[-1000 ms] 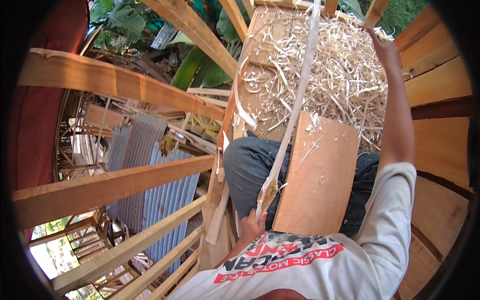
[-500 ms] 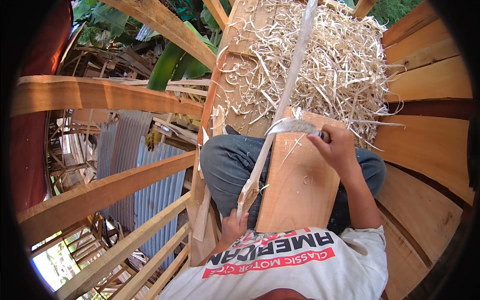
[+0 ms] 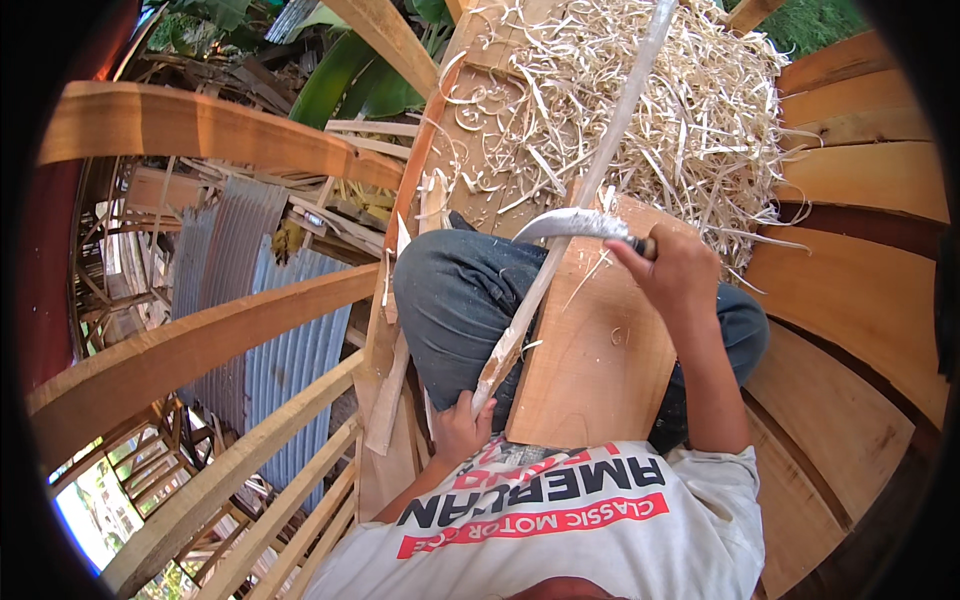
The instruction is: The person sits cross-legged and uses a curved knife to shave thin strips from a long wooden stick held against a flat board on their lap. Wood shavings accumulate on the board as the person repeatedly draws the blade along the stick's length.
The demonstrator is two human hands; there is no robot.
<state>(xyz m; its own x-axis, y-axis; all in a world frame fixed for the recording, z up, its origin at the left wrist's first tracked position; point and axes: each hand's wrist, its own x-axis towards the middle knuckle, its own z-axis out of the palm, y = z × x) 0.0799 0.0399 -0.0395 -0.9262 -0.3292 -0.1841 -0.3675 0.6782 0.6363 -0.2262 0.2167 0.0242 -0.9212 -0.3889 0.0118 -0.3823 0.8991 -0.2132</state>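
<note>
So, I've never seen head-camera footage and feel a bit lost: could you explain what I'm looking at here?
There is no machine: these are a person's own bare hands. Every picture comes from a wide fisheye camera worn on the head, looking down, so straight edges bend. The left hand holds the near end of a long wooden stick. The right hand holds a curved knife by its handle, the blade crossing the stick. A flat board lies over the bent legs. Beyond it, pale curled shavings cover much of the wooden platform.
</note>
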